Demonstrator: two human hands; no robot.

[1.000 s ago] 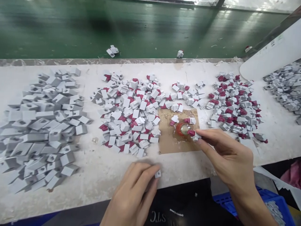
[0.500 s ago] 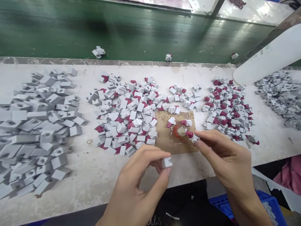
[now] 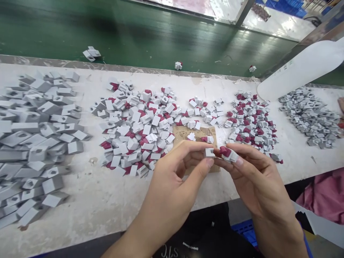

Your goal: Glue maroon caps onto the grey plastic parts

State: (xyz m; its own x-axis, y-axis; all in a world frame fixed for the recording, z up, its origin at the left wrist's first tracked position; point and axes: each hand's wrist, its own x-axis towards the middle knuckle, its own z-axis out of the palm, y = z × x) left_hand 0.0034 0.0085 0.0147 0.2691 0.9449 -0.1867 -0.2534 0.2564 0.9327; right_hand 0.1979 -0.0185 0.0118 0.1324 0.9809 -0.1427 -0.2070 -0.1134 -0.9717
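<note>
My left hand [image 3: 174,186] pinches a small grey plastic block [image 3: 209,153] with a notch in its side between thumb and forefinger. Close to its right, my right hand [image 3: 259,179] grips a grey plastic piece with a dark-red insert [image 3: 229,154] by its grey end. The red end points left at the notched block, and a narrow gap shows between them. Behind the hands lies a brown cardboard sheet [image 3: 180,133], where a red-and-grey piece [image 3: 207,139] rests. My fingers cover the middle of the cardboard.
Large grey blocks [image 3: 34,125] heap up at the left. Mixed grey-and-red pieces [image 3: 139,125] lie in the middle, with smaller red-and-grey pieces [image 3: 251,123] to the right. A white bottle-shaped object [image 3: 298,68] slants at the right, before more grey parts [image 3: 313,114]. A green belt [image 3: 150,43] runs behind.
Both hands have come together: my left hand moved right and up with the notched block, and the red-tipped piece was lifted off the cardboard's wet spot. The view has shifted slightly.
</note>
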